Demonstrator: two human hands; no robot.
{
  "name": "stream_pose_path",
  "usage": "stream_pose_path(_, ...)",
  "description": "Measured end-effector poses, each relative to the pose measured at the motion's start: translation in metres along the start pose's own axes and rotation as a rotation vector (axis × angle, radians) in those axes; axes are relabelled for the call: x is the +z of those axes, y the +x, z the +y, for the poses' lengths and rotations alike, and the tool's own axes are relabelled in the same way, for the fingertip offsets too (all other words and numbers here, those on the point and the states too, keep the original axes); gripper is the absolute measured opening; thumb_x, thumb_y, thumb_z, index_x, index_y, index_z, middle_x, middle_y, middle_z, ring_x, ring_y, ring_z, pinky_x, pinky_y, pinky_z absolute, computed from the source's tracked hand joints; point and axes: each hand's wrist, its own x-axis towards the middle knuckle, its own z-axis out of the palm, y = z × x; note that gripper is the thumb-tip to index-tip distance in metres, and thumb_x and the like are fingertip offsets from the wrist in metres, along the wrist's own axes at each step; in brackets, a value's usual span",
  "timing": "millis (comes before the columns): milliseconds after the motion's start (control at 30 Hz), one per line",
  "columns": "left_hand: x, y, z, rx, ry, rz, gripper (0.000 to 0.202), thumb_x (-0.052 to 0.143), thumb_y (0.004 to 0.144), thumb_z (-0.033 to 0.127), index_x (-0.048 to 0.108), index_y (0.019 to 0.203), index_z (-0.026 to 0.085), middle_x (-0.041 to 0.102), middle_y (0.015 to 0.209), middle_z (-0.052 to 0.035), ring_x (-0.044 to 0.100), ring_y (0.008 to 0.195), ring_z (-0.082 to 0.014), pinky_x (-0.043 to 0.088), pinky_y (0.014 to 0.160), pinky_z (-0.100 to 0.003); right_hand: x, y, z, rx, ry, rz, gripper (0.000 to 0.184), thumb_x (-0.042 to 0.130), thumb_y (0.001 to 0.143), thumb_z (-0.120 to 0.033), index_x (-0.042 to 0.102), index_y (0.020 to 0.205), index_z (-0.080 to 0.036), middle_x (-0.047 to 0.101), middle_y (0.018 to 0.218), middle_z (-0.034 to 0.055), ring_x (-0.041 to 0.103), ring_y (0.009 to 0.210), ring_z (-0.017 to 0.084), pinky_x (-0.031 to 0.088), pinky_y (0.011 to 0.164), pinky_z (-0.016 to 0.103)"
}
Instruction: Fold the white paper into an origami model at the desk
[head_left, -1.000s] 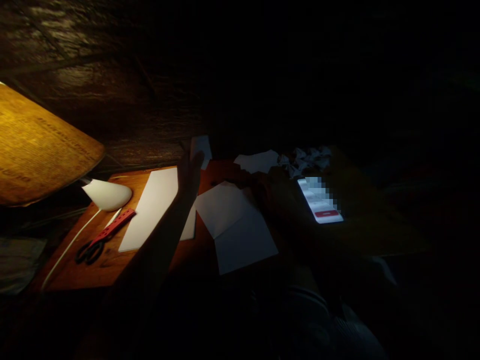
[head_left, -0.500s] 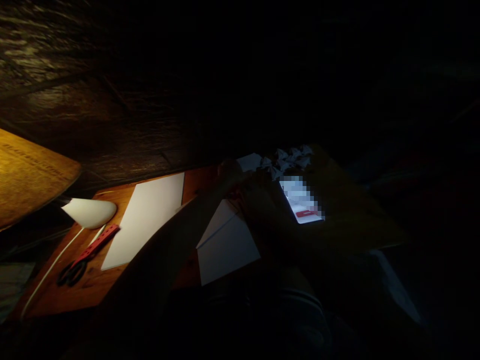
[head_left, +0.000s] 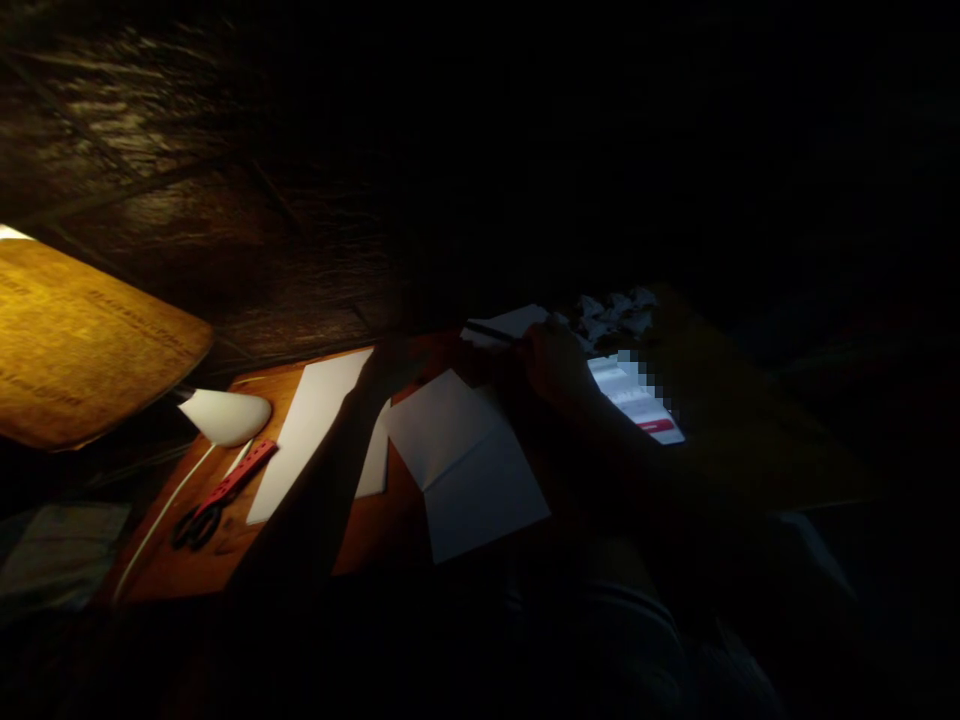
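Hands apart but close, both in deep shadow near the far edge of the orange wooden bench (head_left: pixel 371 530). R hand (head_left: pixel 555 365) pinches a thin dark pen or pencil (head_left: pixel 491 331), tip toward a white paper sheet (head_left: pixel 510 322) at the far edge; can't tell if tip touches. L hand (head_left: pixel 409 365) is too dark to read, so can't tell if it's holding anything; it's just left of a folded white paper sheet (head_left: pixel 469 465), which lies near bench centre w/ its crease across the middle.

L forearm crosses a long white paper strip (head_left: pixel 304 435) and a smaller white paper piece (head_left: pixel 373 455). Near the left edge: red perforated ruler (head_left: pixel 236 478), black-handled scissors (head_left: pixel 196 527) touching its lower end, white cone-shaped lamp head (head_left: pixel 225 417) w/ white cable (head_left: pixel 161 520). Far right: crumpled white paper (head_left: pixel 611 315) beside a lit smartphone (head_left: pixel 637 400), screen pixelated. Off the bench at left: amber-lit printed board (head_left: pixel 82 340), grey cloth (head_left: pixel 60 555).
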Motion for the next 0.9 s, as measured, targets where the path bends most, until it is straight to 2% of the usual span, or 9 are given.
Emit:
stream_pose_path(33, 0.003, -0.013, -0.001, -0.051, 0.090, -0.026, 0.039, 0.063, 0.093, 0.054, 0.075, 0.100, 0.018, 0.071, 0.091, -0.0132, 0.069, 0.097, -0.0335, 0.053, 0.084, -0.041, 0.001, 0.009, 0.000, 0.022, -0.012, 0.000, 0.024, 0.054, 0.108, -0.023, 0.072, 0.118, -0.011, 0.070, 0.123, 0.0226, 0.062, 0.113, 0.034, 0.045, 0.093, 0.042)
stream_pose_path(100, 0.010, -0.034, 0.002, -0.088, 0.198, -0.053, 0.050, 0.074, 0.086, 0.058, 0.074, 0.113, 0.016, 0.071, 0.112, -0.0184, 0.068, 0.109, -0.0375, 0.054, 0.089, -0.043, 0.004, 0.026, -0.001, 0.067, -0.058, 0.005, 0.025, 0.056, 0.108, -0.025, 0.072, 0.120, -0.011, 0.069, 0.128, 0.0242, 0.060, 0.119, 0.036, 0.045, 0.094, 0.043)
stream_pose_path(167, 0.016, -0.048, 0.010, -0.097, 0.236, -0.071, 0.059, 0.075, 0.086, 0.062, 0.072, 0.123, 0.016, 0.066, 0.127, -0.0215, 0.066, 0.118, -0.0399, 0.054, 0.095, -0.046, 0.010, 0.037, -0.002, 0.102, -0.098, 0.011, 0.027, 0.056, 0.108, -0.026, 0.072, 0.123, -0.010, 0.068, 0.132, 0.0251, 0.059, 0.122, 0.036, 0.044, 0.097, 0.045)
stream_pose_path(333, 0.019, -0.056, 0.020, -0.050, 0.254, -0.117, 0.075, 0.083, 0.079, 0.063, 0.067, 0.136, 0.017, 0.060, 0.140, -0.0238, 0.062, 0.126, -0.0447, 0.055, 0.098, -0.050, 0.028, 0.036, 0.006, 0.105, -0.184, -0.003, 0.029, 0.054, 0.107, -0.030, 0.075, 0.114, -0.012, 0.071, 0.125, 0.0239, 0.057, 0.125, 0.039, 0.040, 0.103, 0.053)
stream_pose_path(500, 0.024, -0.056, 0.012, -0.033, 0.108, -0.113, 0.070, 0.088, 0.077, 0.053, 0.068, 0.136, 0.020, 0.066, 0.132, -0.0195, 0.067, 0.117, -0.0401, 0.056, 0.094, -0.048, 0.036, 0.028, 0.004, 0.076, -0.162, 0.091, 0.031, 0.057, 0.100, -0.027, 0.072, 0.122, -0.011, 0.068, 0.129, 0.0268, 0.055, 0.126, 0.042, 0.041, 0.101, 0.057)
stream_pose_path(633, 0.029, -0.053, 0.009, -0.030, -0.067, -0.040, 0.058, 0.093, 0.072, 0.040, 0.072, 0.123, 0.022, 0.072, 0.120, -0.0132, 0.069, 0.104, -0.0338, 0.055, 0.086, -0.043, 0.037, 0.022, -0.008, -0.001, -0.053, 0.141, 0.028, 0.056, 0.100, -0.025, 0.071, 0.122, -0.016, 0.069, 0.129, 0.0238, 0.056, 0.124, 0.041, 0.043, 0.100, 0.055)
stream_pose_path(733, 0.032, -0.050, 0.011, -0.048, -0.185, 0.040, 0.029, 0.086, 0.077, 0.027, 0.073, 0.103, 0.020, 0.073, 0.099, -0.0085, 0.068, 0.091, -0.0268, 0.051, 0.077, -0.037, 0.033, 0.016, -0.016, -0.133, 0.111, 0.063, 0.024, 0.057, 0.102, -0.027, 0.072, 0.117, -0.016, 0.072, 0.124, 0.0213, 0.062, 0.120, 0.037, 0.047, 0.101, 0.050)
stream_pose_path(800, 0.033, -0.049, 0.016, -0.048, -0.286, 0.082, 0.012, 0.080, 0.081, 0.024, 0.071, 0.088, 0.019, 0.070, 0.081, -0.0037, 0.065, 0.077, -0.0211, 0.047, 0.070, -0.032, 0.029, 0.012, -0.023, -0.208, 0.253, -0.033, 0.020, 0.064, 0.100, -0.027, 0.073, 0.114, -0.017, 0.076, 0.119, 0.0177, 0.068, 0.111, 0.032, 0.050, 0.097, 0.043)
stream_pose_path(900, 0.035, -0.047, 0.022, 0.016, -0.517, 0.106, 0.011, 0.077, 0.083, 0.028, 0.071, 0.082, 0.019, 0.069, 0.073, -0.0002, 0.062, 0.068, -0.0166, 0.045, 0.065, -0.029, 0.024, 0.006, -0.032, -0.189, 0.404, -0.164, 0.019, 0.074, 0.092, -0.028, 0.077, 0.109, -0.019, 0.080, 0.107, 0.0110, 0.071, 0.092, 0.025, 0.050, 0.082, 0.034)
